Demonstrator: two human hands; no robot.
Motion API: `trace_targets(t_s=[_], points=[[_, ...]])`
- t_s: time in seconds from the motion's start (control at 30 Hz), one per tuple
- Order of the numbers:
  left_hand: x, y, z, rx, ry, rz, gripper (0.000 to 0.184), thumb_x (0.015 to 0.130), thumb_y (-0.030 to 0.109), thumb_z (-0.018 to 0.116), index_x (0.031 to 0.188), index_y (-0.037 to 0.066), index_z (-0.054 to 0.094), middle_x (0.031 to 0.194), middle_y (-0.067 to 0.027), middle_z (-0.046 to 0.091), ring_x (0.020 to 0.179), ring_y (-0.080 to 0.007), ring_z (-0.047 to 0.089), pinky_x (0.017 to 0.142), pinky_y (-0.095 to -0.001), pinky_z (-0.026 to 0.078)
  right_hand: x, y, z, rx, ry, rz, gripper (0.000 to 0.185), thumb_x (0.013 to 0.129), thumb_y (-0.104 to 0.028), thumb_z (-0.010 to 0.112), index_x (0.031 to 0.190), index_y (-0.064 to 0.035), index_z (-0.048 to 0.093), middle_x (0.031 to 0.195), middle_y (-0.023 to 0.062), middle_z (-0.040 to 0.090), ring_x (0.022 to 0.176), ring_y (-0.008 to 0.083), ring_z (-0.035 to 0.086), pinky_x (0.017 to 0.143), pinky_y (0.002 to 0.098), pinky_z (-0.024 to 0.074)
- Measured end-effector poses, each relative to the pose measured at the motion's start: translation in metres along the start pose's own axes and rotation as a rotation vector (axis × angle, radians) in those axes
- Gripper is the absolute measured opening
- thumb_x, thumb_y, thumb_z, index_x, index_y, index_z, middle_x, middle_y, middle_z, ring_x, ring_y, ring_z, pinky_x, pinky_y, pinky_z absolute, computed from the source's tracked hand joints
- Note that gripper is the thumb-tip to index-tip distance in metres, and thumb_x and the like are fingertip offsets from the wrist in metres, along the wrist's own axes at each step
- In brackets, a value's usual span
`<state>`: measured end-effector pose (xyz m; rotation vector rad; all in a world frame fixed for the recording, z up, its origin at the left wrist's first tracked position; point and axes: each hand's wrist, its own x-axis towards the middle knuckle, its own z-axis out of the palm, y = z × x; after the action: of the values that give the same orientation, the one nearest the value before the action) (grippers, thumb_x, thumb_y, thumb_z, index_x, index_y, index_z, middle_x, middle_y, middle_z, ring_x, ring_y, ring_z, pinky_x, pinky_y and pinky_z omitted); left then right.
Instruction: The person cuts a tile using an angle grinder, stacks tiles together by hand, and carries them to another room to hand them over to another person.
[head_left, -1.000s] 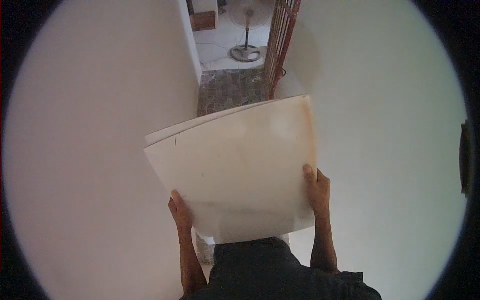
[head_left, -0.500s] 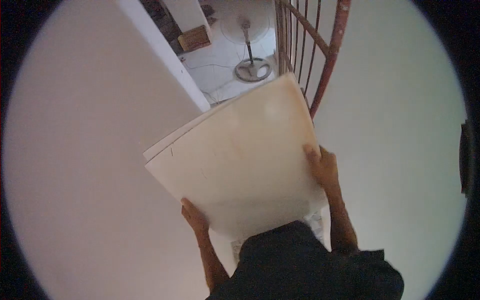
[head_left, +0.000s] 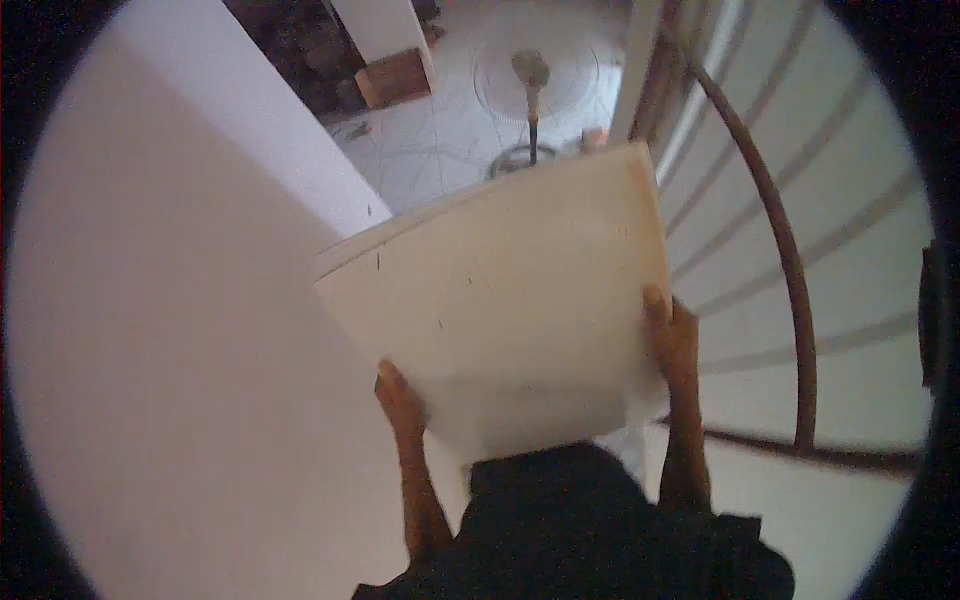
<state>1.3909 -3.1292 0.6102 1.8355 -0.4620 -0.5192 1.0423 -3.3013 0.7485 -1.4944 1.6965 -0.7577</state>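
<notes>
Stacked cream-coloured flat panels (head_left: 510,300) | gripped at opposite side edges by bare left hand (head_left: 402,398) and right hand (head_left: 676,335), thumbs over the upper face | held out before black shirt (head_left: 600,530) | between smooth pale wall (head_left: 200,350) and brown metal railing (head_left: 790,270) | pedestal fan (head_left: 533,90) on white tiled floor (head_left: 410,150) beyond

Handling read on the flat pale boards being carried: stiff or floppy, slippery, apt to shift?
The boards look fairly stiff: they stay nearly flat with the left hand and right hand only at the sides. They may slide on each other, since the edges are offset at the far left. Broad for their thickness, they would probably tip easily if stood on edge.
</notes>
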Motion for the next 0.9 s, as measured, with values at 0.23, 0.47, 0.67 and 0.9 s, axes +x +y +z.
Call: trace_targets(t_s=[0.23,0.47,0.67,0.9], points=[[0.190,0.142,0.095,-0.112,-0.165,0.093,0.061,0.105,0.053,0.034,0.100,-0.004,0.058,0.092,-0.0089,0.060,0.083,-0.0185,0.053,0.074,-0.0356,0.047,0.151,-0.104,0.058,0.063,0.151,0.117,0.071,0.096,-0.058,0.053,0.108,0.0110,0.065,0.089,0.0117,0.068,0.086,0.0166,0.058,0.077,0.0342,0.0493],[0.373,0.167,0.222,-0.135,-0.218,0.126,0.063,0.106,0.052,0.033,0.110,-0.006,0.058,0.101,-0.0114,0.063,0.089,-0.0198,0.056,0.080,-0.0356,0.048,0.340,-0.157,0.121,0.115,0.181,0.100,0.064,0.095,-0.054,0.057,0.114,0.0058,0.066,0.090,0.0148,0.071,0.085,0.0213,0.066,0.076,0.0370,0.0523],[0.561,0.191,0.257,-0.028,-0.148,0.118,0.077,0.105,0.056,0.028,0.152,-0.004,0.024,0.161,-0.0168,0.020,0.146,-0.0280,0.024,0.120,-0.0446,0.021,0.500,-0.255,0.183,0.157,0.060,0.023,0.055,0.096,-0.051,0.060,0.109,0.0021,0.070,0.089,0.0141,0.073,0.081,0.0188,0.068,0.073,0.0338,0.0537],[0.739,0.191,0.271,0.213,-0.110,0.393,0.082,0.103,0.058,0.030,0.158,0.001,0.006,0.165,-0.0163,0.012,0.150,-0.0309,0.019,0.122,-0.0472,0.014,0.640,-0.323,0.269,0.429,0.012,-0.175,0.053,0.093,-0.050,0.064,0.098,0.0017,0.071,0.070,0.0172,0.067,0.065,0.0196,0.065,0.060,0.0376,0.0500]])
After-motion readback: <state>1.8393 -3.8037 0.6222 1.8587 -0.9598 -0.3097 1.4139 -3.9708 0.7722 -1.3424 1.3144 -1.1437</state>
